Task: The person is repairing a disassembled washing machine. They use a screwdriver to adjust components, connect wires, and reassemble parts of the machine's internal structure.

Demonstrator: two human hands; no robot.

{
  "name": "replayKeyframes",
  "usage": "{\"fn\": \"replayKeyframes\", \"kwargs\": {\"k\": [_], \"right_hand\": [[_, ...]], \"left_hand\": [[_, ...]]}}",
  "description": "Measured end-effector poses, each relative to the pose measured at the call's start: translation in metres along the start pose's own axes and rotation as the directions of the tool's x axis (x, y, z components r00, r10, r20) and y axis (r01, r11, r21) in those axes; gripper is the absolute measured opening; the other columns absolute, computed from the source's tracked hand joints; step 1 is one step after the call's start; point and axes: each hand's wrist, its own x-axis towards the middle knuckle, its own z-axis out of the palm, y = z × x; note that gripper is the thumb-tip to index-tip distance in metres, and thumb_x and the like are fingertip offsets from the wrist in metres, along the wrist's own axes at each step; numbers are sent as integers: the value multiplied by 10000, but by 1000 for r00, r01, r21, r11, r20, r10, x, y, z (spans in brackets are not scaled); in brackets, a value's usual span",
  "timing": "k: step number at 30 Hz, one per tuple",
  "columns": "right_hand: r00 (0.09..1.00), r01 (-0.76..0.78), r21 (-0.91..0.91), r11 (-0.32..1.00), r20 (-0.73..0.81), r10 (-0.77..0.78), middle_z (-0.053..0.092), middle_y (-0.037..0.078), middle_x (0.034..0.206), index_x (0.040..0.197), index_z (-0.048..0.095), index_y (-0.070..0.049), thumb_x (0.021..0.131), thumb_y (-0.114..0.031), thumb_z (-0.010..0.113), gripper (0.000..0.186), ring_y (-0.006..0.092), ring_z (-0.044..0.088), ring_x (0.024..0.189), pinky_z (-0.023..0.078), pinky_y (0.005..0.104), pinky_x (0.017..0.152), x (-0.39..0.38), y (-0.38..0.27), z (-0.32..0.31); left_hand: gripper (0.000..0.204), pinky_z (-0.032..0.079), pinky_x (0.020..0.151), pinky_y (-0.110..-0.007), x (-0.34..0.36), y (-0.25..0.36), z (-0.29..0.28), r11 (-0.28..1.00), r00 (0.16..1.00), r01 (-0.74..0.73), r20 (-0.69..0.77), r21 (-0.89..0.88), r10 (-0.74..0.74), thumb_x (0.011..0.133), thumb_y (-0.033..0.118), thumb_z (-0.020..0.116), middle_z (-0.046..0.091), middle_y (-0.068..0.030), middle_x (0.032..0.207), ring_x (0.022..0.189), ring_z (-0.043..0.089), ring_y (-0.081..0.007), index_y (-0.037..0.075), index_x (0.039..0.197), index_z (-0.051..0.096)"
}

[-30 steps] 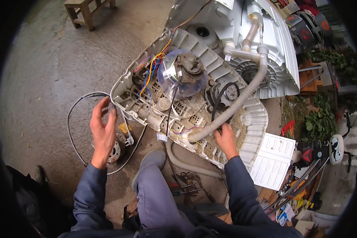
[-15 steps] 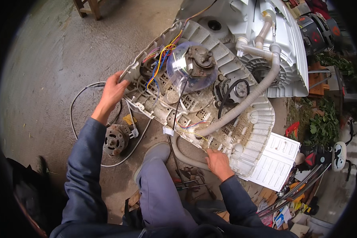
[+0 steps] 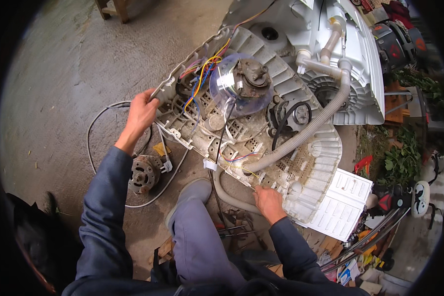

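A dirty, off-white plastic washing machine base [image 3: 318,154] lies tilted in front of me. My left hand [image 3: 142,112] is closed on its left corner, thumb over the rim. At the near edge my right hand [image 3: 269,203] grips the rim, its fingertips partly hidden. Between them the base carries a motor [image 3: 251,79] with a clear plastic cover around it, loose coloured wires [image 3: 200,83] and a black belt [image 3: 281,129] by a pulley. A ribbed grey drain hose [image 3: 313,127] runs down across the base and out under the near edge.
The white tub body [image 3: 360,74] stands behind the base. A second motor [image 3: 144,173] with a grey cable lies on the concrete floor at left. A white louvred panel [image 3: 341,204] sits at right, beside piled tools and scraps. A wooden stool [image 3: 112,9] stands far off.
My right hand has shifted slightly left along the near rim. My left hand keeps its hold on the corner. The whole view has moved a little.
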Motion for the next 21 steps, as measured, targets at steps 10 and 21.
{"fn": "replayKeyframes", "kwargs": {"k": [10,21], "right_hand": [[1000,20,-21,1000,-16,-20,675,203,844,920,648,-46,941,-204,594,168,401,700,775,547,517,668,1,3,1],[999,-15,35,999,-33,16,684,188,857,955,665,-61,919,-300,692,243,406,699,792,545,523,684,8,5,13]], "left_hand": [[236,468,648,-468,15,43,-16,819,979,-187,29,543,204,840,176,658,562,-261,714,686,554,-425,-54,875,620],[247,469,660,-456,22,35,-17,840,977,-212,82,499,198,808,161,681,585,-246,748,652,560,-391,-26,905,552]]}}
